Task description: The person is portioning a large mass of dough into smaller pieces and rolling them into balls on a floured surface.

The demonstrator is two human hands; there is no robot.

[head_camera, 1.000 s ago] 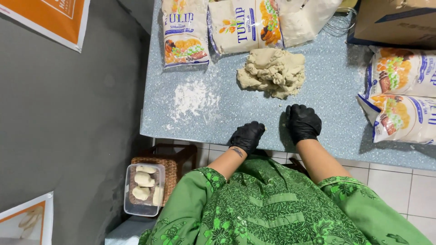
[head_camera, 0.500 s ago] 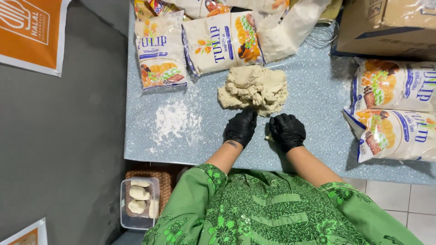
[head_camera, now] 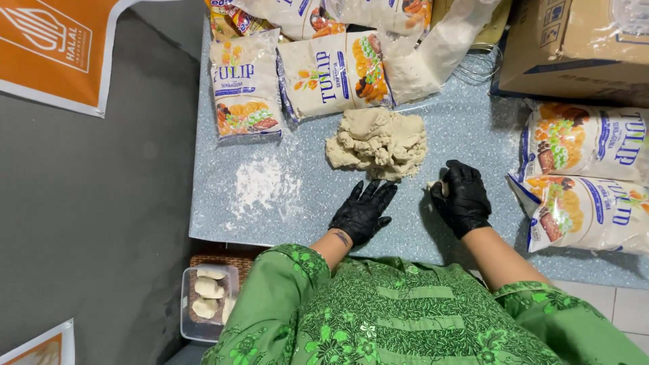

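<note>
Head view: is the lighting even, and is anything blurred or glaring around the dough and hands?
Head view: even, soft light; faint shadow beside the right hand; dough and left hand sharp; mild sheen on the flour bags; no motion blur.

The speckled blue-grey surface [head_camera: 466, 135] carries a rough beige lump of dough [head_camera: 378, 143] near its middle. A white dusting of flour [head_camera: 260, 186] lies to its left. Printed plastic flour bags [head_camera: 291, 81] lie along the far edge, two more bags [head_camera: 588, 176] at the right, and a brown cardboard box [head_camera: 574, 44] sits at the far right corner.
</note>
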